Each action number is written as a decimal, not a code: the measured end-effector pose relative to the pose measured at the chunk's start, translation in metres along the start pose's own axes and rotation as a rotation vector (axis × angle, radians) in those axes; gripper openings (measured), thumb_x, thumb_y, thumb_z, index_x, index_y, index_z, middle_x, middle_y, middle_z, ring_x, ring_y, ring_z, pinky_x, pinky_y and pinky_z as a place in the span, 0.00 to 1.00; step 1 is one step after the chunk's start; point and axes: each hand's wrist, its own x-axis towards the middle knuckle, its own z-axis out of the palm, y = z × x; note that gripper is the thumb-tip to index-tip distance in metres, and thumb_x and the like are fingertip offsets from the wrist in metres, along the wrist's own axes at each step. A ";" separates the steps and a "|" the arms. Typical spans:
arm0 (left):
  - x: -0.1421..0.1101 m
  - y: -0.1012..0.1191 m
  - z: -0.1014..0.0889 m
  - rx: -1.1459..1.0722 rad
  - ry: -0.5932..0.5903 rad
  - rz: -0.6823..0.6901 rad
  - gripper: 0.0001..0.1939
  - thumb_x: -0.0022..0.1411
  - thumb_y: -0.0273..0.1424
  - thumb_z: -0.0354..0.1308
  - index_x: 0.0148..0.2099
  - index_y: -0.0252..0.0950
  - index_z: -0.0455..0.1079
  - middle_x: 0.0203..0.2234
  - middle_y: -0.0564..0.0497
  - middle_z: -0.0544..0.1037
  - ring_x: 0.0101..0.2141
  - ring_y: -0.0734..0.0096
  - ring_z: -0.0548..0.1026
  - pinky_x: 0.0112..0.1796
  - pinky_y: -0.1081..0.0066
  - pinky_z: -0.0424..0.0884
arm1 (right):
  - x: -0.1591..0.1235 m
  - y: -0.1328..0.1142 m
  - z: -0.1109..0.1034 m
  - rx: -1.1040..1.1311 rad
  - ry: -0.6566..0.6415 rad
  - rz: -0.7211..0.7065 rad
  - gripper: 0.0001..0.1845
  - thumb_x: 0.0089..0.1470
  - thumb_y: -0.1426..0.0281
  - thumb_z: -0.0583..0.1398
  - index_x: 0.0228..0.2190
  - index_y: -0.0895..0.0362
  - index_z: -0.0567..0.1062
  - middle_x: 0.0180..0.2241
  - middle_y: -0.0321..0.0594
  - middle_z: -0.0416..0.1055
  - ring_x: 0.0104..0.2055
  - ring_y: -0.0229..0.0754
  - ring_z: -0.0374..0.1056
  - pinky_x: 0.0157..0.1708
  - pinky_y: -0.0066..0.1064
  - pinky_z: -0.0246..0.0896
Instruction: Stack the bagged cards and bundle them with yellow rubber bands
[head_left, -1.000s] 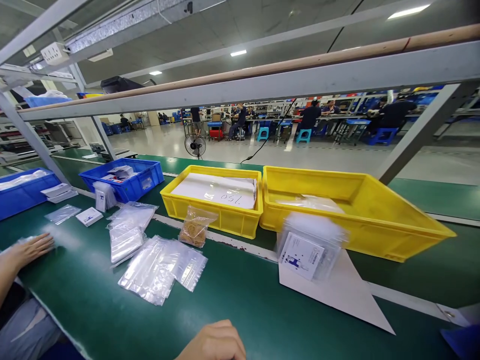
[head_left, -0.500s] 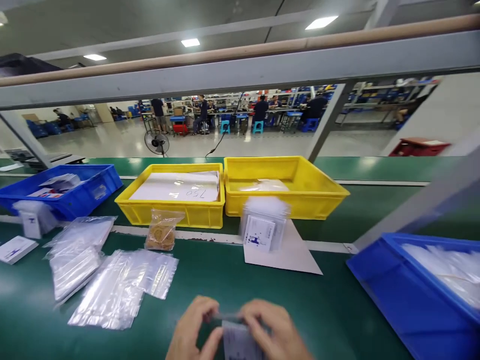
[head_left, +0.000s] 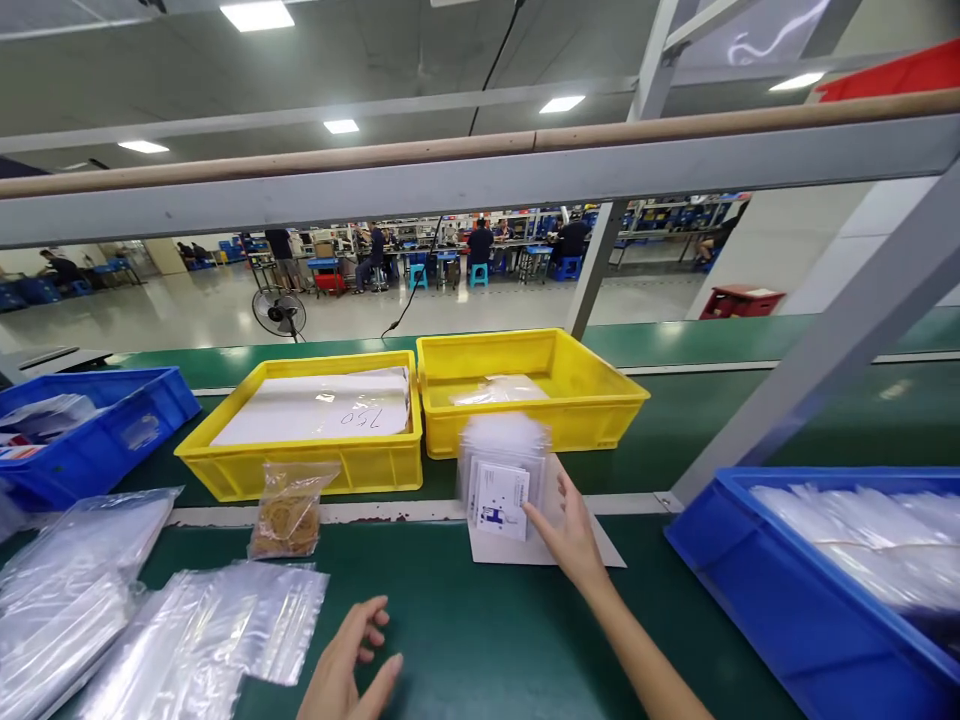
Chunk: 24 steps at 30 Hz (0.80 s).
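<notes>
My right hand reaches forward to a standing bunch of small clear bags. Its thumb lies on the right edge of the front bag, which holds a white printed card with a blue figure. The other fingers are at the bunch's right side, their tips partly hidden. Under the bunch lies a white sheet. My left hand hovers low over the green table with nothing in it, fingers apart and slightly bent. To its left lie flat clear zip bags.
Two yellow bins stand behind: one with papers, one with some clear bags. Blue bins sit at left and right. A bag of rubber bands and more clear bags lie at left.
My hands were together low in front, holding a small bag with a card. They have parted: the right moved forward to the bunch, the left stayed low and emptied. The view shifted right.
</notes>
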 end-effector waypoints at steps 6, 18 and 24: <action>0.119 0.028 0.051 -0.237 -0.176 -0.021 0.43 0.49 0.40 0.66 0.63 0.32 0.56 0.58 0.32 0.65 0.58 0.44 0.63 0.57 0.47 0.58 | -0.008 0.029 0.017 0.083 -0.046 0.139 0.58 0.39 0.46 0.65 0.65 0.55 0.50 0.65 0.55 0.52 0.66 0.65 0.50 0.61 0.59 0.50; 0.201 0.047 0.137 -0.638 -0.318 0.047 0.40 0.47 0.45 0.70 0.57 0.33 0.60 0.54 0.36 0.71 0.56 0.46 0.68 0.56 0.53 0.64 | 0.005 0.034 0.035 0.294 -0.023 0.087 0.40 0.43 0.53 0.67 0.55 0.56 0.65 0.53 0.49 0.68 0.57 0.56 0.64 0.54 0.44 0.65; 0.185 0.046 0.138 -0.690 -0.324 0.001 0.38 0.48 0.44 0.70 0.56 0.35 0.61 0.53 0.39 0.73 0.53 0.48 0.71 0.53 0.53 0.68 | 0.010 0.029 0.028 0.355 -0.062 0.119 0.43 0.46 0.49 0.63 0.59 0.55 0.60 0.55 0.49 0.67 0.55 0.54 0.67 0.50 0.43 0.68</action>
